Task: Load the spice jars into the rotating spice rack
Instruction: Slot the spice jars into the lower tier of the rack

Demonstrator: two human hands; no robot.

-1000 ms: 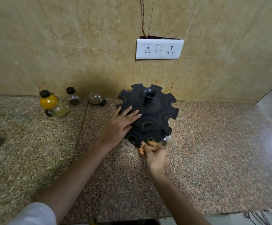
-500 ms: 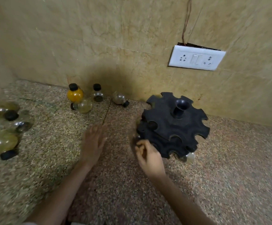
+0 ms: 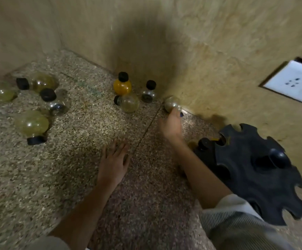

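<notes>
Lying at the right hand's (image 3: 170,125) fingers (image 3: 174,112), a clear jar (image 3: 171,102) on its side, grip unclear; left hand (image 3: 113,163) spread flat.

The right hand (image 3: 170,126) is blurred, so its hold on the clear jar (image 3: 171,103) cannot be told. The socket plate (image 3: 290,83) is cut by the right edge.

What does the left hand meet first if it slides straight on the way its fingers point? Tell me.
Most likely the clear jar lying on its side in front of the orange jar. The left hand points that way, and only bare counter shows between them. Blur leaves the line uncertain.
</notes>
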